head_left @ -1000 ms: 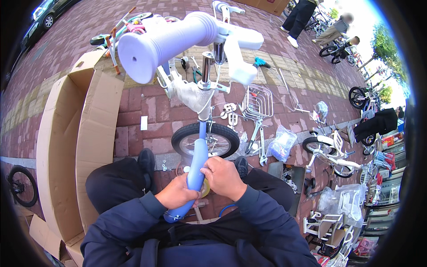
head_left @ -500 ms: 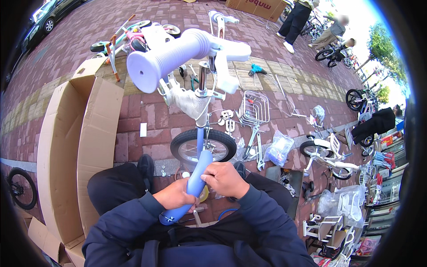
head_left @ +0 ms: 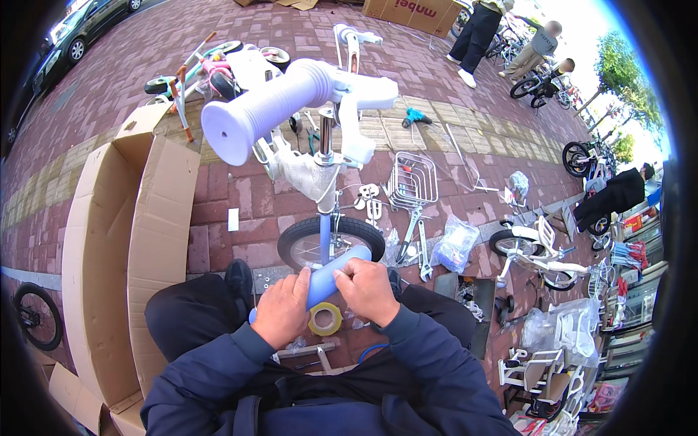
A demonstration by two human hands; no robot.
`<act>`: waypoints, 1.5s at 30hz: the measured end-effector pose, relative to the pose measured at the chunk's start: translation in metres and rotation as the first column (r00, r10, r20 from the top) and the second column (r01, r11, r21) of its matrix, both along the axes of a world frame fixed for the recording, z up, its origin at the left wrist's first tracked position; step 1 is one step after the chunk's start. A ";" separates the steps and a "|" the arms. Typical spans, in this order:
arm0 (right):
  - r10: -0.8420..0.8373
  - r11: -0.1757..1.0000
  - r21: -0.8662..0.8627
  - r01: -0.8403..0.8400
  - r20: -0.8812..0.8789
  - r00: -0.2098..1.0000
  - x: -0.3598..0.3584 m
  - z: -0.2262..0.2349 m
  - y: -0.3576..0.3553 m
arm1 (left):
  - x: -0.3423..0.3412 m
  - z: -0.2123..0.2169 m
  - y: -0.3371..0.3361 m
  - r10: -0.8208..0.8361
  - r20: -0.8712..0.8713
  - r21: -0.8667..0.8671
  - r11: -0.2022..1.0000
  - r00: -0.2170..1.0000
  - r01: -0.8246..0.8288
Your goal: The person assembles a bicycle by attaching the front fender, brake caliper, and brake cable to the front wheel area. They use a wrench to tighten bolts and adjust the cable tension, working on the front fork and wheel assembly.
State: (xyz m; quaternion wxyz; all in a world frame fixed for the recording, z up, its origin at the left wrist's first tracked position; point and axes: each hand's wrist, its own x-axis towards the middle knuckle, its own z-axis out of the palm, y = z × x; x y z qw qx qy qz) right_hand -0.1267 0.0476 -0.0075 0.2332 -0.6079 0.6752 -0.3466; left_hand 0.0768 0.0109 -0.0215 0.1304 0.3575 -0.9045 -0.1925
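In front of my lap I hold a smooth, curved lilac bicycle mudguard (head_left: 325, 286), slanting from lower left to upper right. My left hand (head_left: 282, 309) is closed over its lower part, the back of the hand up. My right hand (head_left: 367, 292) grips it nearer the upper end, thumb on top. Just beyond stands a child's bicycle with its front wheel (head_left: 291, 245) upright behind the mudguard. Its lilac handlebar grip (head_left: 265, 112) rises large in view, and white wrapping (head_left: 309, 178) covers part of the frame below. The mudguard's underside is hidden.
A tall opened carton (head_left: 102, 269) stands at my left. Between my legs lies a tape roll (head_left: 313, 320). Wrenches (head_left: 424, 251), a wire basket (head_left: 413, 180) and a bagged part (head_left: 456, 245) lie ahead right. Farther off are a teal power drill (head_left: 416, 116) and a white bicycle (head_left: 542, 240).
The mudguard has turned, its upper end swinging right and its lower end going left. My left hand has shifted up and left over it, and the tape roll has come into fuller view.
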 end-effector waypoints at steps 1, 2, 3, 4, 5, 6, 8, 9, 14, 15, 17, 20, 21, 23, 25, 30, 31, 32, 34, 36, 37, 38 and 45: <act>-0.002 1.000 -0.007 0.002 0.010 1.000 0.001 0.000 0.000 | 0.001 -0.001 -0.006 0.013 -0.009 -0.080 0.997 1.000 -0.014; -0.005 1.000 -0.013 0.006 0.020 1.000 0.001 0.001 -0.001 | 0.004 0.000 -0.013 0.021 -0.023 -0.062 0.998 1.000 -0.022; -0.022 0.999 -0.038 0.022 0.021 1.000 0.002 0.001 -0.002 | 0.007 0.002 -0.021 0.023 0.000 -0.018 1.000 1.000 -0.023; -0.038 0.997 -0.060 0.039 0.021 0.999 0.002 0.002 -0.003 | 0.009 0.006 -0.029 0.023 0.023 0.027 0.999 0.999 -0.024; -0.055 0.994 -0.090 0.058 0.037 0.998 0.003 0.002 -0.005 | 0.011 0.010 -0.036 -0.002 0.045 -0.034 0.999 0.999 0.004; -0.072 0.993 -0.086 0.076 0.046 0.996 0.003 0.004 -0.006 | 0.011 0.015 -0.043 -0.026 0.073 -0.032 0.999 0.997 0.028; -0.108 0.990 -0.081 0.117 0.109 0.988 0.005 0.007 -0.009 | 0.011 0.025 -0.053 -0.068 0.116 -0.029 0.997 0.991 0.072; -0.068 0.994 -0.073 0.075 0.097 0.993 0.004 0.010 -0.011 | 0.009 0.029 -0.060 -0.066 0.194 -0.003 0.998 0.979 0.068; -0.117 0.992 -0.028 0.123 0.160 0.980 -0.028 0.029 -0.024 | 0.023 0.023 -0.114 0.014 0.341 -0.045 0.999 0.940 0.002; -0.165 0.986 0.022 0.163 0.166 0.972 -0.042 0.033 -0.028 | 0.027 0.016 -0.128 0.044 0.371 -0.051 0.998 0.928 -0.027; -0.222 0.974 0.067 0.214 0.152 0.963 -0.069 0.037 -0.038 | 0.033 -0.001 -0.152 0.050 0.441 -0.041 0.999 0.896 -0.036; -0.235 0.960 0.187 0.209 0.130 0.963 -0.097 0.028 -0.056 | 0.037 -0.029 -0.183 0.018 0.491 0.017 0.999 0.871 -0.030; -0.235 0.952 0.226 0.205 0.116 0.965 -0.104 0.023 -0.063 | 0.038 -0.037 -0.195 -0.004 0.506 0.042 0.999 0.863 -0.020; -0.194 0.941 0.293 0.168 0.061 0.979 -0.111 0.009 -0.071 | 0.043 -0.052 -0.215 0.024 0.510 0.042 0.998 0.860 -0.053; -0.098 0.935 0.333 0.119 -0.078 0.992 -0.114 -0.006 -0.079 | 0.044 -0.069 -0.229 0.062 0.496 0.055 0.993 0.866 -0.102; 0.066 0.908 0.418 -0.017 -0.105 0.992 -0.105 -0.043 -0.089 | 0.029 -0.104 -0.230 0.029 0.384 0.166 0.981 0.923 -0.100; 0.102 0.915 0.402 -0.041 -0.131 0.986 -0.102 -0.049 -0.092 | 0.023 -0.108 -0.228 -0.001 0.429 0.129 0.990 0.903 -0.061; 0.135 0.920 0.388 -0.065 -0.157 0.978 -0.099 -0.055 -0.095 | 0.013 -0.112 -0.226 -0.003 0.539 0.094 0.994 0.842 -0.057; 0.182 0.933 0.342 -0.113 -0.176 0.967 -0.095 -0.064 -0.101 | -0.005 -0.115 -0.219 -0.047 0.520 0.175 0.983 0.853 -0.052; 0.191 0.935 0.330 -0.127 -0.170 0.967 -0.090 -0.069 -0.106 | -0.017 -0.114 -0.213 -0.138 0.541 0.238 0.971 0.830 0.006; 0.201 0.951 0.273 -0.146 -0.185 0.962 -0.087 -0.071 -0.106 | -0.022 -0.113 -0.210 -0.138 0.500 0.277 0.961 0.855 -0.007; 0.220 0.947 0.272 -0.170 -0.165 0.961 -0.086 -0.071 -0.107 | -0.028 -0.112 -0.207 -0.148 0.490 0.285 0.958 0.859 0.003; 0.248 0.932 0.307 -0.191 -0.158 0.956 -0.083 -0.073 -0.103 | -0.051 -0.104 -0.200 -0.153 0.480 0.305 0.952 0.864 -0.001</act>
